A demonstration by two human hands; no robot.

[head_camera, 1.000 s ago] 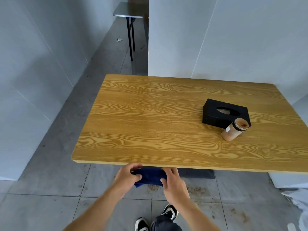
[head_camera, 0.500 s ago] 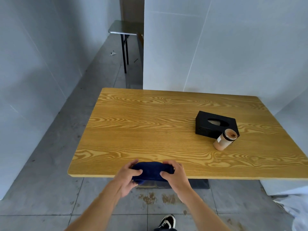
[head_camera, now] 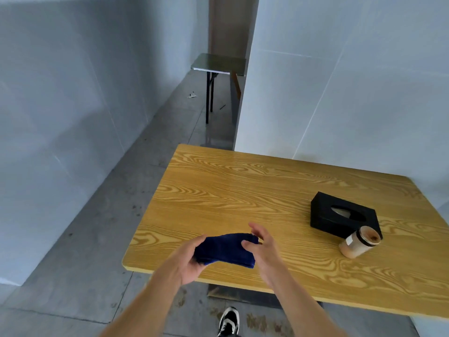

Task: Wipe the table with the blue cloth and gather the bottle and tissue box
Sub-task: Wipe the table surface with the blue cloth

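Navy cloth: the folded blue cloth (head_camera: pixel 224 249) is held over the near-left corner of the table (head_camera: pixel 218 190); I cannot tell whether it touches the wood.
Left hand: the left hand (head_camera: pixel 188 260) is curled around the cloth's left end and grips it from below.
Right hand: the right hand (head_camera: pixel 263 246) is spread wide at the cloth's right end, thumb against the fabric, fingers lifted off it.
Tissue box: the black tissue box (head_camera: pixel 342 218) lies flat toward the right of the table, well apart from the hands.
Bottle: the tan bottle (head_camera: pixel 358 243) stands just beside the box's near corner, looking tilted in this wide view.
Risk, cloth: with only one hand gripping, the fold may sag open or slip off the near edge.
Risk, bottle: a wide wipe to the right would likely knock the bottle over and send it rolling.
Risk, coverage: wiping around box and bottle would probably leave their patch unwiped.
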